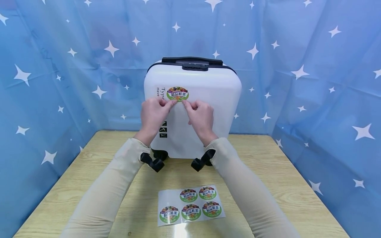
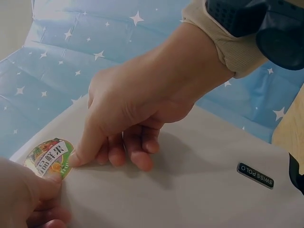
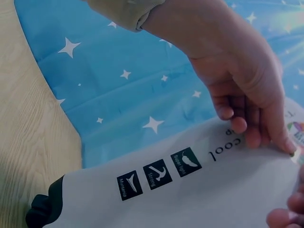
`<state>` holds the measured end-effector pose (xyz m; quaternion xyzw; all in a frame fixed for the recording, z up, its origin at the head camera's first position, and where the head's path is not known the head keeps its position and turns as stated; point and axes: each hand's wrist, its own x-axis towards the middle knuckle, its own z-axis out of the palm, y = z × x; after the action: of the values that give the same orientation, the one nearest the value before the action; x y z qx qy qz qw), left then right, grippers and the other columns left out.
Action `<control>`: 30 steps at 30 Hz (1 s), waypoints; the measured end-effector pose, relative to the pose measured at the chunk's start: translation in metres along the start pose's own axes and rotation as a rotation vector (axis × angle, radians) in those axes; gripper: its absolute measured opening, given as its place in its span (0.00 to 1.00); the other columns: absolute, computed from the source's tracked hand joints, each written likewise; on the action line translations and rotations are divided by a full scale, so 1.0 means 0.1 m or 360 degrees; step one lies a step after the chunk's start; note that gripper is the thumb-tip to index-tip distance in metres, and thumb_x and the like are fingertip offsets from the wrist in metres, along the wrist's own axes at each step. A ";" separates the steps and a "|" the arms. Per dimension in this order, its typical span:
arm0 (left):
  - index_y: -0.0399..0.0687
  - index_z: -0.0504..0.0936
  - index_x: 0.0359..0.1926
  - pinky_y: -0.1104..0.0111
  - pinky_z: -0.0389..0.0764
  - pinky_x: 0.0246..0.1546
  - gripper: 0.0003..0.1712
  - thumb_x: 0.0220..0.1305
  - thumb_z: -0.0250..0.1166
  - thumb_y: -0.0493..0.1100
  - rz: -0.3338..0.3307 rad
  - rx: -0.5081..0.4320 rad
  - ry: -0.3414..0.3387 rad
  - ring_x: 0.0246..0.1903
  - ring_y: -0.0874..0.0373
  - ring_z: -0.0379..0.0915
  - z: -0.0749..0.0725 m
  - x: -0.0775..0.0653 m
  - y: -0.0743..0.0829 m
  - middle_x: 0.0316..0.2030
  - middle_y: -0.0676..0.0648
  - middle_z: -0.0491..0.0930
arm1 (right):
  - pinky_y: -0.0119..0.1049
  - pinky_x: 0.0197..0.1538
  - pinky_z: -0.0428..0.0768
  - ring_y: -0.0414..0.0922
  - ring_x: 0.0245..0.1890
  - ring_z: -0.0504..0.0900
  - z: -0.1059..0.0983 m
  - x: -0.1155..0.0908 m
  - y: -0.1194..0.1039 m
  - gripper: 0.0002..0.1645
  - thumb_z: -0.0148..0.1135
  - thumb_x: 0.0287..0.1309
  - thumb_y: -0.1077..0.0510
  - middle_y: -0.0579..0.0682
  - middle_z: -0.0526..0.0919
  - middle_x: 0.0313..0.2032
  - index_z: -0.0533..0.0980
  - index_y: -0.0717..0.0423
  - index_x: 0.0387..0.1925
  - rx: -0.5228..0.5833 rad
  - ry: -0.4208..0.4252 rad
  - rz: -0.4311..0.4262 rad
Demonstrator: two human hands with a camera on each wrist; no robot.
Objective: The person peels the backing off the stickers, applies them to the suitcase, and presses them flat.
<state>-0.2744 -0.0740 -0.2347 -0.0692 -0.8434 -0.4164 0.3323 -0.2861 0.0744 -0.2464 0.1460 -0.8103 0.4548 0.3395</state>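
Observation:
A round fruit sticker (image 1: 177, 94) with Chinese lettering lies against the upper front of a white hard-shell suitcase (image 1: 196, 129). My left hand (image 1: 153, 114) holds its lower left edge between thumb and finger. At the lower right edge my right hand (image 1: 201, 116) pinches it in the same way, its other fingers curled. Seen from the left wrist, the right hand (image 2: 137, 102) reaches across the sticker's rim (image 2: 59, 159). The right wrist view has the left hand (image 3: 242, 71) at the sticker's edge. Whether the sticker's underside touches the shell everywhere is hidden.
A backing sheet (image 1: 168, 198) with several similar stickers lies on the wooden table (image 1: 134, 205) in front of the suitcase. The suitcase stands upright on black wheels (image 1: 160, 154), its black handle (image 1: 191, 60) on top. Blue star-patterned cloth (image 1: 98, 66) encloses the back and sides.

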 end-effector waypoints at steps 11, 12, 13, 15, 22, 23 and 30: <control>0.41 0.83 0.23 0.67 0.69 0.21 0.21 0.57 0.66 0.55 0.0003 -0.0036 -0.0016 0.22 0.56 0.70 0.04 -0.02 -0.01 0.20 0.48 0.79 | 0.34 0.18 0.73 0.39 0.10 0.73 0.00 -0.06 0.05 0.23 0.59 0.59 0.44 0.45 0.76 0.13 0.76 0.56 0.17 0.0008 -0.0005 0.0056; 0.41 0.83 0.23 0.67 0.70 0.21 0.21 0.57 0.65 0.55 0.0004 -0.0046 -0.0021 0.22 0.56 0.70 0.03 -0.02 -0.01 0.20 0.48 0.79 | 0.34 0.18 0.73 0.39 0.10 0.74 -0.01 -0.06 0.05 0.24 0.59 0.59 0.44 0.45 0.76 0.14 0.76 0.57 0.17 0.0019 -0.0004 0.0061; 0.41 0.83 0.23 0.67 0.70 0.22 0.21 0.57 0.65 0.56 0.0007 -0.0056 -0.0026 0.22 0.56 0.70 0.03 -0.03 -0.01 0.20 0.47 0.79 | 0.34 0.18 0.73 0.39 0.11 0.74 -0.02 -0.07 0.05 0.24 0.59 0.60 0.44 0.46 0.76 0.14 0.77 0.57 0.18 0.0033 -0.0002 0.0063; 0.41 0.83 0.24 0.66 0.71 0.22 0.21 0.58 0.65 0.56 0.0019 -0.0079 -0.0039 0.23 0.56 0.71 0.02 -0.04 0.00 0.21 0.47 0.79 | 0.34 0.19 0.74 0.40 0.12 0.74 -0.03 -0.08 0.05 0.23 0.58 0.60 0.44 0.46 0.76 0.15 0.77 0.57 0.20 0.0054 -0.0004 0.0068; 0.40 0.81 0.30 0.66 0.74 0.27 0.16 0.56 0.67 0.50 0.0059 -0.0191 -0.0134 0.27 0.56 0.73 -0.02 -0.10 0.03 0.26 0.46 0.79 | 0.34 0.21 0.73 0.42 0.15 0.75 -0.04 -0.15 0.08 0.17 0.60 0.59 0.49 0.48 0.78 0.18 0.77 0.58 0.24 0.0170 -0.0011 0.0029; 0.40 0.80 0.31 0.66 0.75 0.28 0.15 0.56 0.68 0.49 0.0060 -0.0211 -0.0155 0.27 0.56 0.73 -0.03 -0.12 0.03 0.26 0.46 0.79 | 0.34 0.21 0.74 0.42 0.15 0.75 -0.05 -0.16 0.09 0.16 0.60 0.59 0.50 0.48 0.78 0.18 0.77 0.57 0.24 0.0187 -0.0010 0.0031; 0.41 0.79 0.34 0.66 0.75 0.31 0.13 0.56 0.68 0.46 0.0071 -0.0278 -0.0251 0.29 0.55 0.73 -0.03 -0.19 0.02 0.29 0.46 0.79 | 0.34 0.26 0.75 0.41 0.22 0.75 -0.09 -0.24 0.15 0.14 0.62 0.58 0.49 0.46 0.79 0.23 0.78 0.56 0.27 0.0218 -0.0022 0.0033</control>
<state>-0.2575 -0.0724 -0.2436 -0.1491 -0.8257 -0.4740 0.2669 -0.2727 0.0884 -0.2691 0.1636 -0.7810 0.5118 0.3184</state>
